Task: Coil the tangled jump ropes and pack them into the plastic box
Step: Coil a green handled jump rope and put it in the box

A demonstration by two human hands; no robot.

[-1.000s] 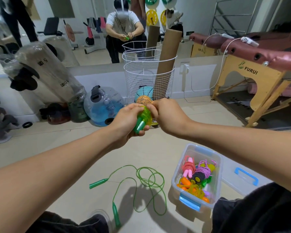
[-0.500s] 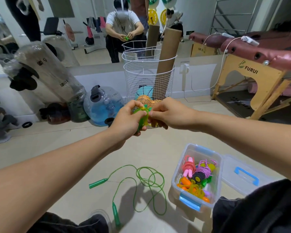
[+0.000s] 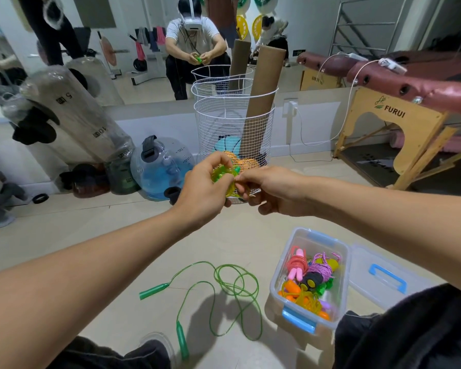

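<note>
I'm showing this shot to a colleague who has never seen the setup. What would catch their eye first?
Probably the two hands meeting mid-frame: the left hand grips a coiled yellow-green jump rope while the right hand pinches at it. Below, a loose green jump rope sprawls on the floor, beside the clear plastic box with blue latches, which holds bright coiled ropes.

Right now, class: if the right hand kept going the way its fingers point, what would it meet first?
The right hand points left at the coiled green rope, then the left hand gripping it, though depth is uncertain.
</note>
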